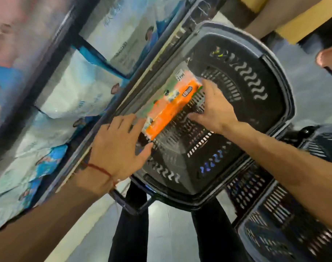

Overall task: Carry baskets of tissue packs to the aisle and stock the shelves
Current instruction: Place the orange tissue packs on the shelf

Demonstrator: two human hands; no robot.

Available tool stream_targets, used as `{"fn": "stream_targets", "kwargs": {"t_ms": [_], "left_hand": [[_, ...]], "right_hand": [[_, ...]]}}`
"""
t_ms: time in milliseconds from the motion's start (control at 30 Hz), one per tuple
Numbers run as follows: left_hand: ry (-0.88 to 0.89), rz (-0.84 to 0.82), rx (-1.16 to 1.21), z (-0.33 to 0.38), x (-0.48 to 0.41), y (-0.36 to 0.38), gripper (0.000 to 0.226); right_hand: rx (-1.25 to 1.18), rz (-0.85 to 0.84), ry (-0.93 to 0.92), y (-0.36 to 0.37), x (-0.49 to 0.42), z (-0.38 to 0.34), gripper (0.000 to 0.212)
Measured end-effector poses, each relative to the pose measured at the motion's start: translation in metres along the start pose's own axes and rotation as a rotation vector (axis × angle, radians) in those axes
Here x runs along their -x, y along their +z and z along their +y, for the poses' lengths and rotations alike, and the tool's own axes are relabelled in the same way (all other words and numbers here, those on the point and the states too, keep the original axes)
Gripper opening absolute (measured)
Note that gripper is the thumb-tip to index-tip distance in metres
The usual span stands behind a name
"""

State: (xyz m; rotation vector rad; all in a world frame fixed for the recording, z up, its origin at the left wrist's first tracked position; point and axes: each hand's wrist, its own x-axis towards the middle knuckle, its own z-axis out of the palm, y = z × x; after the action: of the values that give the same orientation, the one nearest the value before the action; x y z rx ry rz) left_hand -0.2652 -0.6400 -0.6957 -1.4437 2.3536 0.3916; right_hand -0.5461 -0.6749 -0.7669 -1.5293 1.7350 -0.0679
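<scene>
My right hand [212,108] has its fingers clamped round the upper end of the orange tissue pack [170,108]. My left hand [119,148] is spread, its straight fingers touching the lower end. The pack's white price sticker [180,76] reads 2798; the brand badge is too blurred to read. The pack sits inside the black basket [246,72], along the wall nearest the shelf [144,82] of white-and-blue packs [72,95]. Its long axis runs from lower left to upper right. A second basket [274,224] stands at lower right.
</scene>
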Motion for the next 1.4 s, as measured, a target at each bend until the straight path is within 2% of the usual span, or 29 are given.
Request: {"fn": "stream_targets", "kwargs": {"t_ms": [100,233,433,633,733,833,1033,1133,1267,1400], "left_hand": [[-0.056,0.001,0.046,0.002,-0.004,0.017,0.069],[-0.072,-0.039,0.049,0.002,-0.004,0.035,0.071],[-0.05,-0.067,0.017,-0.001,-0.006,0.042,0.07],[-0.035,-0.036,0.064,0.004,-0.009,0.044,0.067],[-0.028,-0.041,0.057,0.008,-0.006,0.046,0.066],[-0.037,-0.023,0.074,0.009,-0.002,0.045,0.066],[-0.085,-0.044,0.134,0.0,0.01,0.029,0.072],[-0.122,-0.04,0.256,-0.002,0.014,0.01,0.074],[-0.237,-0.051,0.542,-0.005,0.02,-0.021,0.091],[-0.306,-0.092,0.963,-0.015,0.028,-0.055,0.109]], "right_hand": [[-0.094,-0.101,-0.03,0.0,-0.046,0.012,0.125],[-0.216,-0.169,-0.196,0.004,-0.081,0.021,0.114],[0.074,-0.159,-0.233,0.009,-0.084,0.037,0.138],[0.019,-0.14,-0.232,0.011,-0.052,0.048,0.119],[0.0,-0.129,-0.243,0.023,-0.035,0.052,0.103],[0.08,-0.095,-0.274,0.032,-0.023,0.051,0.099],[-0.017,-0.076,-0.166,0.007,0.011,0.028,0.094],[-0.032,-0.013,-0.089,-0.025,0.032,0.013,0.098],[-0.096,0.025,-0.032,-0.076,0.068,-0.017,0.099],[-0.272,0.035,0.058,-0.116,0.103,-0.05,0.103]]}}
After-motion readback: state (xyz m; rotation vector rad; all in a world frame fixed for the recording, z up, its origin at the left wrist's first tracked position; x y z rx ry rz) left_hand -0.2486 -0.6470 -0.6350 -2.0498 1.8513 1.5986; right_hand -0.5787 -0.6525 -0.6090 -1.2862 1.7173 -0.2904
